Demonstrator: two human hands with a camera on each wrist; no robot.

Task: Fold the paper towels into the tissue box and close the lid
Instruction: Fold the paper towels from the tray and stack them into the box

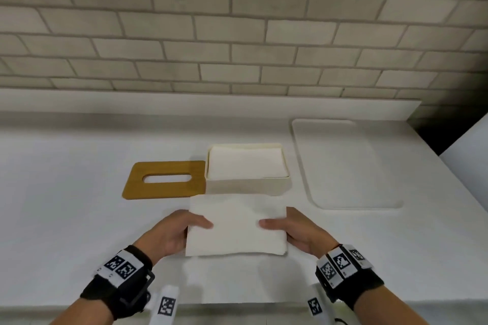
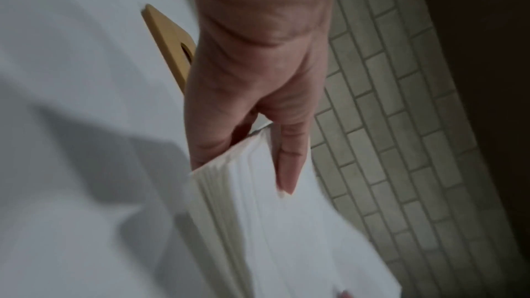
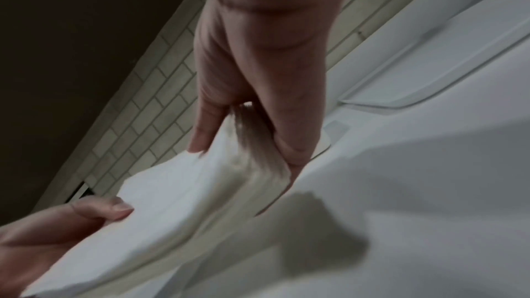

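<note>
We hold a thick stack of folded white paper towels (image 1: 236, 227) above the white counter (image 1: 79, 206), at six o'clock from the cream rectangular tissue box (image 1: 248, 184). Our left hand (image 1: 175, 232) pinches the stack's left edge, thumb (image 1: 202, 223) on top and fingers underneath; the left wrist view shows the layered edge of the towels (image 2: 229, 189) caught between thumb and fingers. Our right hand (image 1: 293, 229) pinches the right edge the same way, thumb (image 1: 272, 224) pressed on top, and the right wrist view shows the stack bending in that grip. The box stands open, already filled with white towels (image 1: 247, 163). Its flat wooden lid with an oval slot (image 1: 165, 179) lies on the counter at nine o'clock from the box, touching its side. A white rectangular tray (image 1: 343, 163) sits at three o'clock from the box, before a pale brick-patterned wall (image 1: 237, 21).
</note>
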